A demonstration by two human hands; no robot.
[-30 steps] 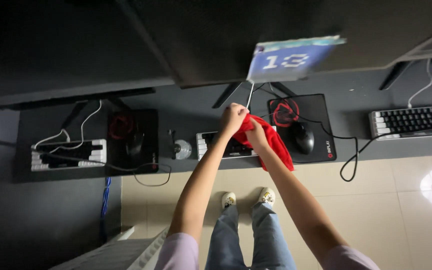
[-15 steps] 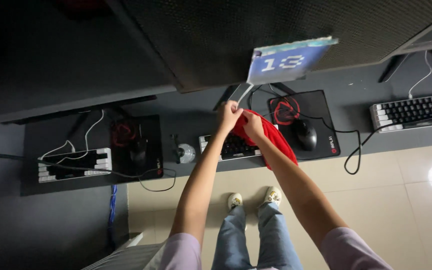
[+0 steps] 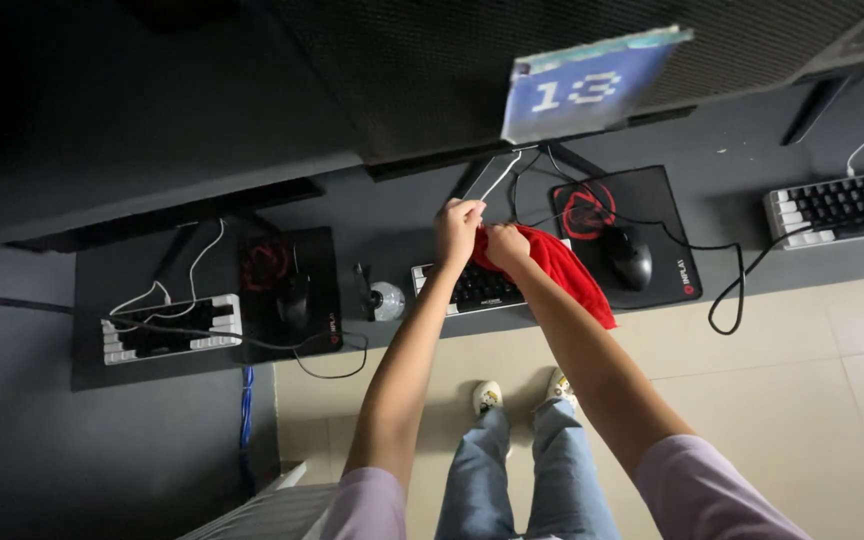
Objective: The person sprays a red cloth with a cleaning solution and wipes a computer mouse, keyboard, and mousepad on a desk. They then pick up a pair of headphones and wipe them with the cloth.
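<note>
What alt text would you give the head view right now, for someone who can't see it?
Seen from above, a person's left hand pinches a thin white cable while the right hand grips a red cloth over a keyboard on a dark desk. A black mouse sits on a mat beside them; a blue sign hangs above.

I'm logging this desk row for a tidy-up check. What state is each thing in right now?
Red cloth: bunched in the right hand, hanging over the middle keyboard.
Left hand: raised, fingers pinched at a white cable.
Middle mouse: resting on its mat, untouched.
Left keyboard: cables lying across it.
Right keyboard: flat on the desk, nothing on it.
Numbered sign: tilted.
</note>
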